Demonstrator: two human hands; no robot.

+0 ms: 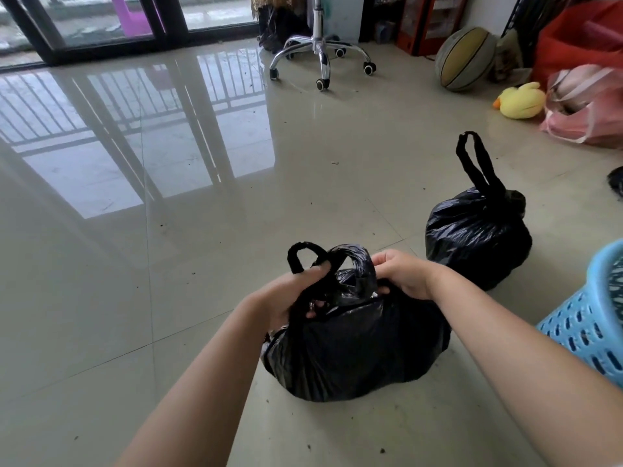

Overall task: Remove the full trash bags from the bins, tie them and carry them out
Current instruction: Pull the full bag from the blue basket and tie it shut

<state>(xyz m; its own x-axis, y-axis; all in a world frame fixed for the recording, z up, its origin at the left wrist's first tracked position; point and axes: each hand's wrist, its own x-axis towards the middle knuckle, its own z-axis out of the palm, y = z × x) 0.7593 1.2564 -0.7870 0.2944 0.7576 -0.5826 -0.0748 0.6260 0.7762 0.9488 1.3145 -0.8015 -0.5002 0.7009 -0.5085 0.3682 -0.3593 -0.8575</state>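
A full black trash bag (357, 345) sits on the tiled floor right in front of me. My left hand (290, 294) grips one of its handle loops, which sticks up above my fingers. My right hand (401, 271) pinches the other handle at the bag's mouth. Both handles cross over the top of the bag. A second black trash bag (475, 234) stands on the floor behind and to the right, tied, with its two handle ends pointing up. A light blue perforated bin (586, 328) stands at the right edge, cut off by the frame.
A chrome office chair base (320, 55) stands at the back centre. A basketball (465, 59), a yellow duck toy (521, 101), a pink bag (586, 109) and a red bag (573, 38) lie along the right wall. Glass sliding doors (101, 25) fill the back left.
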